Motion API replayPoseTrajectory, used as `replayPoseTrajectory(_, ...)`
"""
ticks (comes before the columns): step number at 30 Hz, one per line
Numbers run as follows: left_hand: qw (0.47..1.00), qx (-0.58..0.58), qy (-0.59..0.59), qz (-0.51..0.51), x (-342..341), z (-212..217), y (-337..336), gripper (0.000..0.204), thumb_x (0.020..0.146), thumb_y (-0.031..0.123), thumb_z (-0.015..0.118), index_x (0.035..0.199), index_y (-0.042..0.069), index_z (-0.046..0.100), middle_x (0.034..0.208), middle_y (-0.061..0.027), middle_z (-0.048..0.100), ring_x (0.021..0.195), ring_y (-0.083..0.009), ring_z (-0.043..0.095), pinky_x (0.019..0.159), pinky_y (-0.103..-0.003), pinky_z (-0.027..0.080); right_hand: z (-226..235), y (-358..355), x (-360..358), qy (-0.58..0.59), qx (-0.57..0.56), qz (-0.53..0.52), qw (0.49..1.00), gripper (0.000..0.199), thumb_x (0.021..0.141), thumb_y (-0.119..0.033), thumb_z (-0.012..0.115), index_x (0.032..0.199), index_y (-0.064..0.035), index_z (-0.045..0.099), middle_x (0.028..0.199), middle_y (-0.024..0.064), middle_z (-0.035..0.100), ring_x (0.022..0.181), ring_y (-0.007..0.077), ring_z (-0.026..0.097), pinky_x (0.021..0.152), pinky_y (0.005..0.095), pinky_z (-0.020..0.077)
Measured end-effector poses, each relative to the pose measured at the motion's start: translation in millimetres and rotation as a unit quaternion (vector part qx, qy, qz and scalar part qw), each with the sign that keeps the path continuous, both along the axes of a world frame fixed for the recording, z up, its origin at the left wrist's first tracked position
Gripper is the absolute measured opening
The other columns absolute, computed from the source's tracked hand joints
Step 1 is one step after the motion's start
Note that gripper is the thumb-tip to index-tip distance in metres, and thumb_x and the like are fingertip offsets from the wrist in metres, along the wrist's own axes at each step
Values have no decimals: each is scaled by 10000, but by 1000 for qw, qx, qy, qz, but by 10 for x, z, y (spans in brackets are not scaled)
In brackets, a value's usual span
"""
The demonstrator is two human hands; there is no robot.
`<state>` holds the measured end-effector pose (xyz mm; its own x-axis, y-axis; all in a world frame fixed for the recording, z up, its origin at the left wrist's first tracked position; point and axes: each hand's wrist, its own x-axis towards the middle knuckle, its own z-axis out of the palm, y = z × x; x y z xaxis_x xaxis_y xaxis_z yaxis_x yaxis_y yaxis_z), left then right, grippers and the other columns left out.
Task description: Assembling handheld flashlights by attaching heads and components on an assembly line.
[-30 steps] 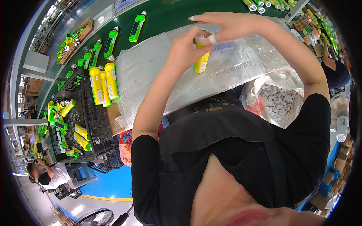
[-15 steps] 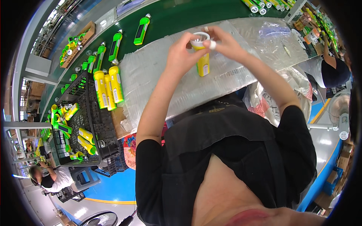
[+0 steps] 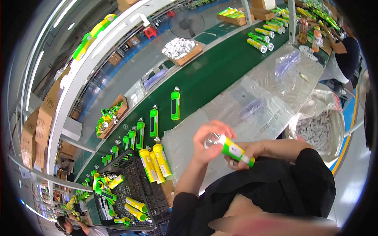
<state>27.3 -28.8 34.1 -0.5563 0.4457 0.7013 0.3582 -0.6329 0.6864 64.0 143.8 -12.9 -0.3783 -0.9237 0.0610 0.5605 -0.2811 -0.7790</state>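
Note:
A green and yellow flashlight [image 3: 234,150] is tilted in front of my chest, its head end up and to the left. My right hand [image 3: 256,148] is wrapped round the lower body of the flashlight. At the head end, beside a white ring [image 3: 222,139], sits a shiny clear cup-shaped piece [image 3: 212,140]. The fingers of my left hand [image 3: 201,146] close round that piece; whether it is fixed to the flashlight cannot be made out. Below both hands lies a plastic-covered work surface [image 3: 189,145].
Left of me, three yellow flashlight bodies [image 3: 153,163] lean by a black crate [image 3: 151,196] of parts. Green flashlights [image 3: 175,105] lie on the green belt [image 3: 208,63]. Beyond stands a box of white rings [image 3: 181,50]. A sack of grey parts [image 3: 315,129] stands at right.
Both hands have come down and nearer my body with the flashlight. It has turned from upright to tilted, and my right hand has shifted from its head to its body. The view has swung.

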Motion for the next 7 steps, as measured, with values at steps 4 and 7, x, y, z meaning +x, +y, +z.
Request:
replayPoseTrajectory(4, 940, -213, 156, 216, -686, -44, -30, 287, 908, 84, 484, 1135, -32, 614, 963, -118, 653, 834, -183, 633, 783, -316, 496, -50, 294, -414, 76, 130, -138, 979, 400, 830, -346, 698, 980, 2, 569, 694, 64, 578, 534, 125, 543, 482, 265, 432)
replayPoseTrajectory(7, 882, -269, 125, 367, -1274, -215, -44, 261, 981, 197, 504, 1075, -3, 642, 923, -92, 646, 840, -167, 604, 760, -285, 478, -314, 564, -247, 225, 254, -412, 845, 479, 925, -366, 636, 1181, 27, 538, 928, 112, 628, 811, 158, 620, 737, 310, 521)
